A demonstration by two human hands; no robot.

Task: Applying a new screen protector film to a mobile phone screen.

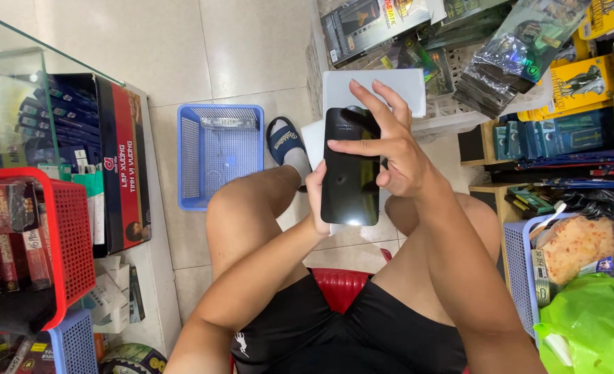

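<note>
A black smartphone (350, 176) with a dark glossy screen is held upright over my knees. My left hand (316, 201) grips it from behind along its left edge and bottom. My right hand (390, 149) lies across the screen from the right, with the thumb pressed on the glass near the top and the other fingers spread above the phone's upper edge. A flat white box (397, 86) sits just behind the phone.
A blue plastic basket (186, 156) stands on the tiled floor at left, next to a slippered foot (284, 142). A red basket (71, 235) sits far left; packaged accessories (529, 62) crowd the right. I sit on a red stool (341, 284).
</note>
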